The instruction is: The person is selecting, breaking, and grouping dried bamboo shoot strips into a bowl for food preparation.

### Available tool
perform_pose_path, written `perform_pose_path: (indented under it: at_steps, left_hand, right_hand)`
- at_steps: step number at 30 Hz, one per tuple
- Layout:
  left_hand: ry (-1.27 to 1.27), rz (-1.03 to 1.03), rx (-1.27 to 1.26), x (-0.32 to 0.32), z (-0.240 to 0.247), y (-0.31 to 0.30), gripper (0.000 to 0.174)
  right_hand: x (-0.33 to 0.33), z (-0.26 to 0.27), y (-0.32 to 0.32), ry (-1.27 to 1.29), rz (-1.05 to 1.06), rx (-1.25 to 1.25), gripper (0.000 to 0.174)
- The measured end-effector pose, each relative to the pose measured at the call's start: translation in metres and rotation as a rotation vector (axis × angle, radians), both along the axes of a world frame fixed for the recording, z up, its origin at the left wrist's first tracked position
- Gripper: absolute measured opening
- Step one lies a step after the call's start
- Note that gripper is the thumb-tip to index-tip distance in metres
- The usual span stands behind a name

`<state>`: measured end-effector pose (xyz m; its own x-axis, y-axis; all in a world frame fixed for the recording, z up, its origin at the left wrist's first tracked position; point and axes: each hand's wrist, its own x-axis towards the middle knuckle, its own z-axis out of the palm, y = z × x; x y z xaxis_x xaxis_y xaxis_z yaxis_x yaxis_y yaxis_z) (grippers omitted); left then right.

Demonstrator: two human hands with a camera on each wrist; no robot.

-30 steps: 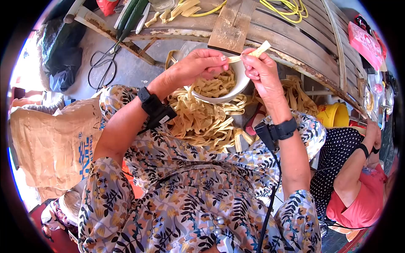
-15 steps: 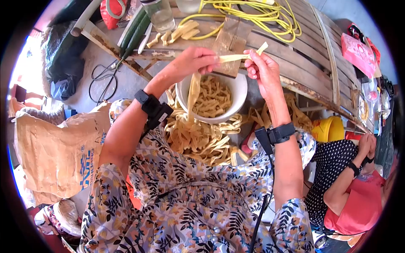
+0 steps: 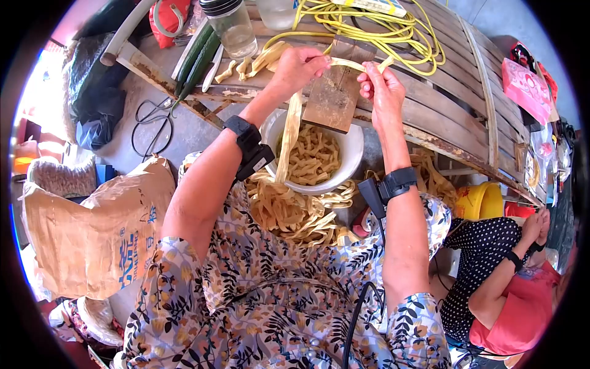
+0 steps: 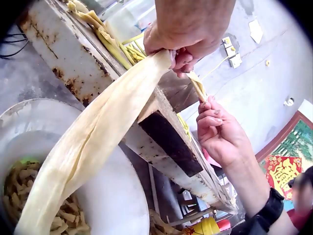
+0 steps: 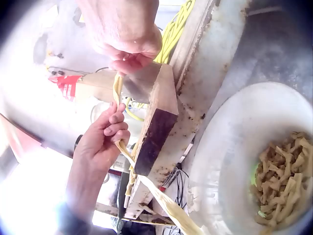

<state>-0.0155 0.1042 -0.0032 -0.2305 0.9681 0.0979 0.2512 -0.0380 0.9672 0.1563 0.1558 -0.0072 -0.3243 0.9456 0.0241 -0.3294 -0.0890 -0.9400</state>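
A long, flat, pale yellow strip (image 3: pixel 291 132) is stretched between the two hands above a wooden board (image 3: pixel 330 101). My left hand (image 3: pixel 301 71) pinches it part way along, and its wide tail hangs down in front of the white bucket (image 3: pixel 352 157). My right hand (image 3: pixel 382 92) pinches the strip close to its other end, with a short tip sticking out beyond the fingers. In the left wrist view the strip (image 4: pixel 98 127) shows a lengthwise crease on its broad hanging part. Short twisted pieces (image 3: pixel 312 157) of similar colour lie inside the bucket.
Loose strips (image 3: pixel 283 212) are heaped below the bucket. The slatted bench (image 3: pixel 442 111) holds a yellow cord (image 3: pixel 393 43), a lidded jar (image 3: pixel 236 37), cucumbers (image 3: pixel 196 64) and a white-handled knife (image 3: pixel 212 71). A paper sack (image 3: pixel 92 234) stands left; another person (image 3: pixel 516 295) sits right.
Both hands have moved from over the bucket up toward the bench, and the gap between them has widened. The strip's long tail now hangs below the left hand. The head view has shifted.
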Motion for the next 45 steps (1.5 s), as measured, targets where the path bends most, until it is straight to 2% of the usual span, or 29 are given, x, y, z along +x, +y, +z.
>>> perform_pose_path:
  at_steps: [10, 13, 16, 17, 19, 20, 22, 24, 26, 29, 31, 34, 35, 36, 37, 38, 39, 41, 43, 44, 45]
  left_hand:
    - [0.066, 0.009, 0.031, -0.002, -0.003, 0.001, 0.017]
    - [0.167, 0.046, 0.085, -0.001, -0.016, 0.005, 0.016]
    - [0.264, 0.177, 0.002, -0.008, -0.019, 0.000, 0.015]
    - [0.138, 0.138, -0.013, -0.009, -0.020, -0.003, 0.015]
    - [-0.112, 0.056, -0.043, -0.008, -0.001, -0.015, 0.015]
    - [-0.228, -0.047, -0.051, -0.010, 0.002, -0.021, 0.014]
    - [-0.333, -0.148, -0.095, -0.003, 0.015, -0.040, 0.013]
    - [-0.408, -0.285, -0.132, -0.003, 0.013, -0.053, 0.010]
    - [-0.367, -0.316, -0.151, 0.002, 0.012, -0.068, 0.010]
    - [-0.257, -0.303, -0.147, 0.010, 0.016, -0.081, 0.009]
    - [-0.178, -0.261, -0.137, 0.017, 0.014, -0.083, 0.009]
    - [0.163, -0.208, -0.054, 0.042, 0.011, -0.093, 0.010]
    - [0.287, -0.227, -0.036, 0.053, 0.010, -0.096, 0.012]
    - [0.582, -0.222, 0.181, 0.062, -0.007, -0.096, 0.017]
    - [0.621, -0.287, 0.056, 0.075, -0.001, -0.102, 0.022]
    - [0.595, -0.284, 0.128, 0.085, -0.007, -0.105, 0.023]
    - [0.568, -0.280, 0.198, 0.090, -0.013, -0.108, 0.025]
    - [0.482, -0.299, 0.217, 0.089, -0.024, -0.111, 0.025]
    - [0.355, -0.294, 0.242, 0.089, -0.018, -0.115, 0.023]
    - [0.064, -0.435, -0.139, 0.081, -0.009, -0.118, 0.019]
    - [0.113, -0.502, -0.162, 0.070, -0.014, -0.117, 0.012]
  right_hand:
    - [-0.003, -0.004, 0.002, 0.050, -0.023, -0.022, 0.015]
    - [-0.005, -0.016, 0.005, -0.067, -0.029, -0.038, 0.015]
    - [0.007, -0.023, 0.006, -0.258, -0.200, -0.009, 0.014]
    - [0.013, -0.025, 0.006, -0.299, -0.238, -0.013, 0.014]
    - [0.021, -0.012, -0.004, -0.197, -0.118, -0.046, 0.016]
    - [0.026, -0.003, -0.011, -0.151, -0.045, -0.097, 0.017]
    - [0.037, 0.002, -0.025, -0.099, 0.123, -0.177, 0.025]
    - [0.043, 0.011, -0.044, -0.224, 0.179, -0.148, 0.028]
    - [0.046, 0.022, -0.064, -0.422, 0.277, -0.155, 0.030]
    - [0.058, 0.011, -0.090, -0.683, 0.323, 0.352, 0.028]
    - [0.061, 0.001, -0.088, -0.707, 0.146, 0.505, 0.024]
    - [0.059, 0.010, -0.078, -0.677, -0.114, 0.652, 0.019]
    - [0.055, 0.009, -0.080, -0.681, -0.069, 0.611, 0.019]
    - [0.052, 0.008, -0.080, -0.684, -0.026, 0.571, 0.020]
    - [0.049, 0.007, -0.082, -0.685, 0.018, 0.530, 0.021]
    - [0.048, 0.003, -0.085, -0.912, 0.060, 0.581, 0.025]
    - [0.050, 0.004, -0.087, -1.021, 0.130, 0.593, 0.023]
    - [0.053, 0.011, -0.091, -0.998, 0.347, 0.230, 0.021]
    - [0.059, -0.016, -0.088, -0.966, 0.250, 0.442, 0.019]
    - [0.063, -0.028, -0.083, -0.946, 0.196, 0.548, 0.018]
    - [0.066, -0.028, -0.080, -0.833, 0.092, 0.502, 0.015]
